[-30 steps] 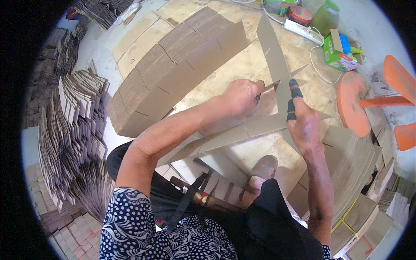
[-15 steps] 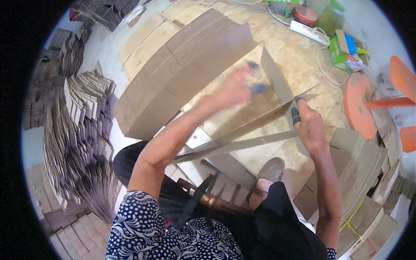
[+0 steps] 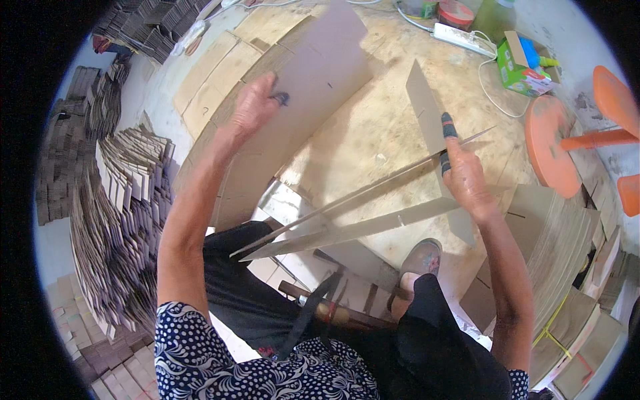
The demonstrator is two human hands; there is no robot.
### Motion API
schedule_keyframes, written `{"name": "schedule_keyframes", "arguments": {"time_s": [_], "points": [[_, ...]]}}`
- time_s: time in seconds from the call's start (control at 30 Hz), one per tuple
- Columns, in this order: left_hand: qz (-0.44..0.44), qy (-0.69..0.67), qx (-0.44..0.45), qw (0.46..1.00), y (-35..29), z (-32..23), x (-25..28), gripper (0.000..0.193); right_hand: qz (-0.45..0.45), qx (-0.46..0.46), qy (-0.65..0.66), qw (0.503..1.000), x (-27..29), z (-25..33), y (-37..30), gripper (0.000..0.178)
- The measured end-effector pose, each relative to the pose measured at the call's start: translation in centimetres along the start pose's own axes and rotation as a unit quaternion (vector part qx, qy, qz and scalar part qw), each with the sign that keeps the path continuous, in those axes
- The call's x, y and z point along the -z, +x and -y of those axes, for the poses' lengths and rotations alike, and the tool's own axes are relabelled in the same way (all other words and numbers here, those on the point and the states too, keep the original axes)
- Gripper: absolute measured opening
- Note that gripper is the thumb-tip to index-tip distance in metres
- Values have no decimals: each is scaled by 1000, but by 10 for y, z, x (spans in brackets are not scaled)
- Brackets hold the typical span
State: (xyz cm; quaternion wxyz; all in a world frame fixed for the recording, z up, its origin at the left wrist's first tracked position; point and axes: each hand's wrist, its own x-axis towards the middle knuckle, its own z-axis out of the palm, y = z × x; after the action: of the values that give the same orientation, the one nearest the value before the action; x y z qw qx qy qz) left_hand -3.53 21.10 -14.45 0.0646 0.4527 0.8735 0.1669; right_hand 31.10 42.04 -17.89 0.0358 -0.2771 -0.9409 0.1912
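Observation:
My left hand (image 3: 253, 107), a dark cover on one finger, grips the upper edge of a flat grey cardboard sheet (image 3: 327, 70). The sheet stands tilted against the row of upright cardboard sheets (image 3: 247, 180) at the left and hides much of it. My right hand (image 3: 468, 181), with dark covers on two fingers, is closed on a set of crossed cardboard strips. Two long strips, an upper one (image 3: 373, 189) and a lower one (image 3: 360, 227), run down toward my left knee. A shorter cross strip (image 3: 423, 100) rises beyond the hand.
Another cardboard stack (image 3: 560, 240) stands beside my right forearm. An orange stool (image 3: 550, 147) is at the right. Farther back are a white power strip (image 3: 463, 39) with its cord and a green box (image 3: 523, 70). Many folded cardboard dividers (image 3: 120, 247) are piled at the left.
My left hand has moved left from over the board to the cardboard row and now holds a sheet there. My right hand stays near the crossed strips, which have shifted slightly.

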Motion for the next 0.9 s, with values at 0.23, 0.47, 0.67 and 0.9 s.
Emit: {"name": "schedule_keyframes", "arguments": {"time_s": [0.23, 0.47, 0.67, 0.9], "points": [[126, -68, -77, 987, -48, -59, -52, 17, -57, 72, 31, 995, 9, -7, -4, 75], [199, 20, -98, 975, -60, -94, -63, 25, -60, 59, 20, 996, 22, 0, -13, 84], [163, 16, -107, 981, -60, -101, -64, 25, -75, 66, 58, 993, 30, -1, -18, 79], [173, -11, -67, 983, -32, -108, -73, 28, 18, 69, -19, 997, 33, 18, -14, 79]]}}
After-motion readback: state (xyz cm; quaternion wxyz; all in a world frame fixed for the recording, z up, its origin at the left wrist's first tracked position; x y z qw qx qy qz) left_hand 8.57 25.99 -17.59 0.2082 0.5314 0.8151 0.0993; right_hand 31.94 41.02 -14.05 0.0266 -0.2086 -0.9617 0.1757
